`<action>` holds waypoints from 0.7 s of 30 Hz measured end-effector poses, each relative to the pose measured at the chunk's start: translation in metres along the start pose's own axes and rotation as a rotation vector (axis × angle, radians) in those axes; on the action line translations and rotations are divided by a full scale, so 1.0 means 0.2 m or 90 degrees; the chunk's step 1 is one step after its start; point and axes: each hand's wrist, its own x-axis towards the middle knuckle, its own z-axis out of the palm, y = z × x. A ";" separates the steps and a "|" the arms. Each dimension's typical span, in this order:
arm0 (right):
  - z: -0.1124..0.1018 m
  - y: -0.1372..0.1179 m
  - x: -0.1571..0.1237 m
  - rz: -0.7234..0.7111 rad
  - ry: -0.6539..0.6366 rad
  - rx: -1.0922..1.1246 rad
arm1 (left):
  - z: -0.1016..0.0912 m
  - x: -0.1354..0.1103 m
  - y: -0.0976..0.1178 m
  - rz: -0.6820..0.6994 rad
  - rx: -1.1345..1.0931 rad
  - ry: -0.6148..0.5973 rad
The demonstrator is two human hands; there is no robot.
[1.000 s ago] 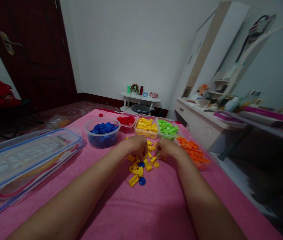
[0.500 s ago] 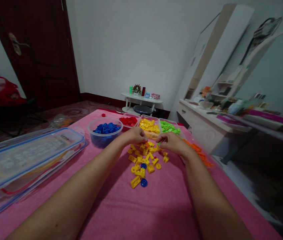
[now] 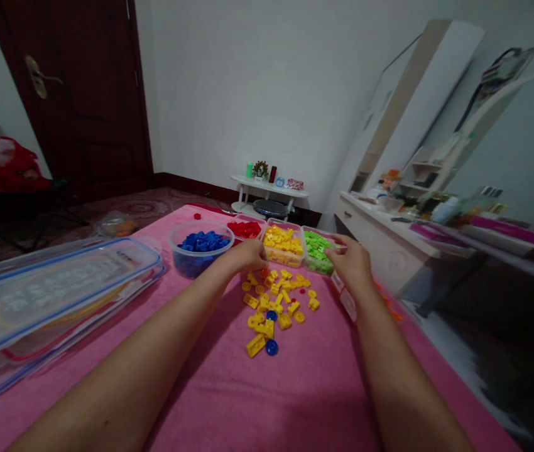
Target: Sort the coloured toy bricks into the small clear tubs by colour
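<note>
– Left hand (image 3: 250, 254) first: how does it stand?

– Its fingers are drawn together and angled down, just above a small orange plastic piece (image 3: 264, 273) at the far edge of the loose heap.

– And the right hand (image 3: 355, 260)?

– Over the right side of a clear rectangular plastic box (image 3: 320, 270), thumb and fingers curved beside the light-green plastic bricks (image 3: 315, 246) inside. From this far off I can't fairly tell whether either one has a piece pinched in its fingertips.

– What does the heap look like?

– Mostly yellow plastic toy bricks (image 3: 284, 321), bright and smooth, strewn in a loose strip on a pink, soft-looking cloth (image 3: 248, 402) between the forearms. Some are oblong blocks, some are squarish, and a few are rings with a hole in the middle.

– Anything of another colour among them?

– Two round blue plastic discs (image 3: 271, 347) toward the near end, the nearer one just beside a hollow yellow oblong. Tiny red plastic bits (image 3: 303, 291) lie on the right side.

– And behind the heap?

– Next to the green bricks, a clear box of yellow bricks (image 3: 284, 258); then red plastic bricks (image 3: 243, 230) in another; then a round clear tub (image 3: 196, 267) of blue ones. Orange plastic bricks (image 3: 392, 307) show past the right forearm, which partly hides them.
</note>
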 end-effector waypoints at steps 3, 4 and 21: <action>0.04 -0.05 -0.03 -0.029 -0.113 0.023 | 0.00 -0.02 0.01 -0.012 0.036 -0.026; 0.06 -0.07 -0.05 -0.038 -0.194 0.031 | -0.01 -0.02 0.01 -0.021 0.047 -0.034; 0.10 -0.28 -0.23 -0.094 -0.635 -0.283 | 0.06 -0.12 0.26 0.114 0.193 -0.314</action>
